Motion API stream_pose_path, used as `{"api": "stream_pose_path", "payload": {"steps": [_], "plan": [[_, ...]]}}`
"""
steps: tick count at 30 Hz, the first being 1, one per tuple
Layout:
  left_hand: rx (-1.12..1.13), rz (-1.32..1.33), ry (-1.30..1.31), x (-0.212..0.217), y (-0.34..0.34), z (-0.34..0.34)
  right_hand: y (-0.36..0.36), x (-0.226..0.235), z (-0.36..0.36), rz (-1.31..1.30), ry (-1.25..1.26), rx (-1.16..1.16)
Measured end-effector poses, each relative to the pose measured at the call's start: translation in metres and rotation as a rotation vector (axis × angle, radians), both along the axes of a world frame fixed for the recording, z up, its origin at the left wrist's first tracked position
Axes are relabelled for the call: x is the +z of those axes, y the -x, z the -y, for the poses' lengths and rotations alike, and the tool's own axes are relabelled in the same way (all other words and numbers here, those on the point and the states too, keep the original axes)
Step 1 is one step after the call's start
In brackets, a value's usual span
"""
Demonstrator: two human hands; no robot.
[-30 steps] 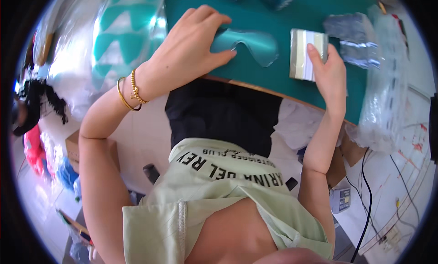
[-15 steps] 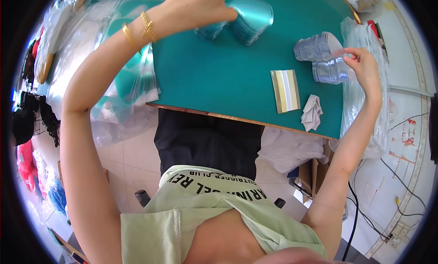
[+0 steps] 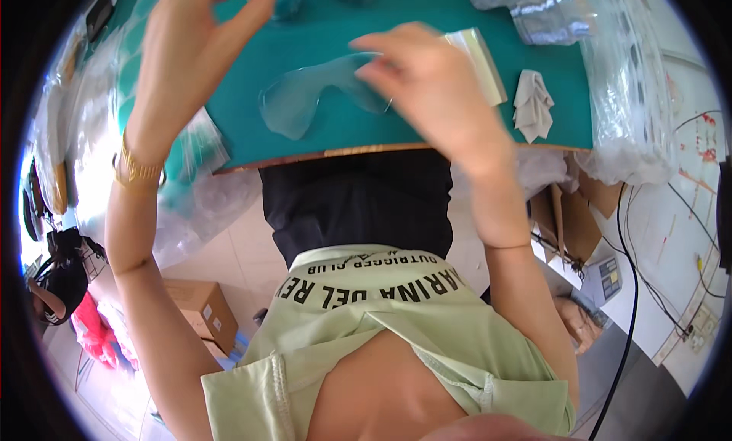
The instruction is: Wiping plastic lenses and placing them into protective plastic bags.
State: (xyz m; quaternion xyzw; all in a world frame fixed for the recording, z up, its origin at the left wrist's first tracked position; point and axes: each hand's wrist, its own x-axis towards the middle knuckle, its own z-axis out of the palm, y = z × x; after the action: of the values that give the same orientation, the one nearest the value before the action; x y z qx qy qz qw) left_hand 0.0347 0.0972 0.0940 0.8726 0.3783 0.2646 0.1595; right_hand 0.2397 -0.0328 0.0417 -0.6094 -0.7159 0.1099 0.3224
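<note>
My right hand [image 3: 427,83], a little blurred, pinches the right end of a single clear plastic goggle lens [image 3: 293,98] between thumb and fingers. The lens spans leftward over the green table, its two rounded lobes joined by a narrow bridge. My left hand [image 3: 194,56] is up at the left of the table, thumb stretched away from the fingers and nothing seen in it; its fingertips are partly cut off by the upper edge. Close to that thumb stands a stack of clear lenses [image 3: 286,0], also cut off. Another stack of clear lenses [image 3: 553,18] lies at the far right.
Behind my right hand lies a cream-coloured flat block [image 3: 488,67], with a crumpled grey cloth [image 3: 534,105] to its right. Clear plastic sheets [image 3: 91,128] cover the table's left side, and plastic wrap [image 3: 629,90] hangs along the right. The wooden table edge [image 3: 328,153] runs before my lap.
My right hand has come from the right-hand stack to the table's middle, bringing one lens. My left hand has drawn back leftward from the other stack. The view has shifted toward my body.
</note>
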Motion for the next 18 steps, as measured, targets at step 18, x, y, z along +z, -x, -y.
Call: {"api": "stream_pose_path", "payload": {"steps": [18], "plan": [[0.031, -0.019, 0.141, -0.078, 0.063, 0.083, 0.036, -0.011, 0.013, -0.129, -0.059, -0.014]]}}
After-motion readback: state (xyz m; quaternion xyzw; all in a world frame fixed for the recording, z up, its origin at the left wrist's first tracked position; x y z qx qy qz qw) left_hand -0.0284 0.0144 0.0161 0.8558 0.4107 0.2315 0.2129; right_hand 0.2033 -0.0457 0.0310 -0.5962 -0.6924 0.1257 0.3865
